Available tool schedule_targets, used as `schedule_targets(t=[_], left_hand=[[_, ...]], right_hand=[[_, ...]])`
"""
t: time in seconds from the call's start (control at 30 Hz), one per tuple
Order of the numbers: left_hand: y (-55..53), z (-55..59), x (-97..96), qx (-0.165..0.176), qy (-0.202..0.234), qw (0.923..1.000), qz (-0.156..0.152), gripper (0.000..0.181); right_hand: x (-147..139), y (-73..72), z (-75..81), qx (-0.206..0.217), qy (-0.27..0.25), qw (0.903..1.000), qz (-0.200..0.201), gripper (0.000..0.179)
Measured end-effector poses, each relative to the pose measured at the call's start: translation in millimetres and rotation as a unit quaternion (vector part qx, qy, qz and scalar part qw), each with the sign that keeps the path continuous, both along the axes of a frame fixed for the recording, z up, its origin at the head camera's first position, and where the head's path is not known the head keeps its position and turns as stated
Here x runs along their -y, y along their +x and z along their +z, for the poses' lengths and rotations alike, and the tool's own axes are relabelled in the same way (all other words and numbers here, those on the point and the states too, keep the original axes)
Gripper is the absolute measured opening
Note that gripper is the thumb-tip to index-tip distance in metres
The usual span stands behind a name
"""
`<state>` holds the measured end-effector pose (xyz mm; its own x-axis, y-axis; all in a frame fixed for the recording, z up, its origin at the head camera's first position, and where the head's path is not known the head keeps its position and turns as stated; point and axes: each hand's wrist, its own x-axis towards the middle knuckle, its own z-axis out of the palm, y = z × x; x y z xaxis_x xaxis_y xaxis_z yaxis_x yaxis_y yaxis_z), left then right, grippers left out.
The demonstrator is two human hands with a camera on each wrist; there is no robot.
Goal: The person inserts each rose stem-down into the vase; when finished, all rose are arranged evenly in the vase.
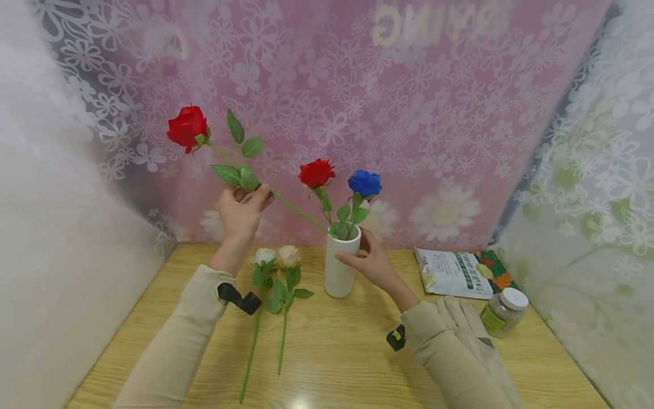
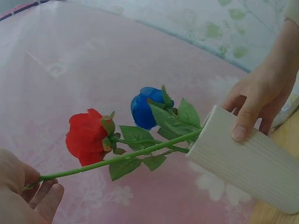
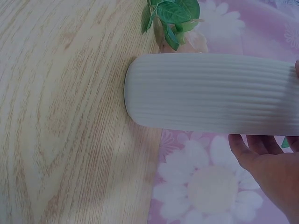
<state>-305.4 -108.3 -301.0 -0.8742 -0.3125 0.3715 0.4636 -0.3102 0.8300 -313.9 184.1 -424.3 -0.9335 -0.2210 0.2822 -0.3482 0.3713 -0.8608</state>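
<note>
My left hand (image 1: 241, 211) pinches the green stem of a long red rose (image 1: 187, 128), its bloom tilted up to the left. The stem's lower end reaches into the mouth of a white ribbed vase (image 1: 340, 272); the tip is hidden. Around the vase's upper right side, my right hand (image 1: 377, 264) grips with thumb in front and fingers behind. Upright on the wooden table, the vase holds another red rose (image 1: 316, 173) and a blue rose (image 1: 365, 183). In the right wrist view, the vase base (image 3: 140, 91) rests on the tabletop.
A white rose (image 1: 265, 256) and a peach rose (image 1: 288, 256) lie on the table (image 1: 327, 352) left of the vase. At right are a printed packet (image 1: 457, 272), a white-lidded jar (image 1: 503, 312) and pale gloves (image 1: 462, 318). Flowered cloth (image 1: 409, 113) hangs behind.
</note>
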Motion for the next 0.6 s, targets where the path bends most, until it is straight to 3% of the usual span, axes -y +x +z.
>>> schedule_targets(t=[0.3,0.6], left_hand=[[-8.7,-9.6,-17.8,-0.033,-0.029,0.9989,0.014,0.026],[-12.4,-17.2,-32.9,-0.044,-0.058,0.9973,0.001,0.028]], right_hand=[[0.1,-0.4,-0.6,0.004,-0.009,1.0,0.001,0.085],[1.2,-1.6,0.7,0.018,-0.012,0.9997,0.007,0.087]])
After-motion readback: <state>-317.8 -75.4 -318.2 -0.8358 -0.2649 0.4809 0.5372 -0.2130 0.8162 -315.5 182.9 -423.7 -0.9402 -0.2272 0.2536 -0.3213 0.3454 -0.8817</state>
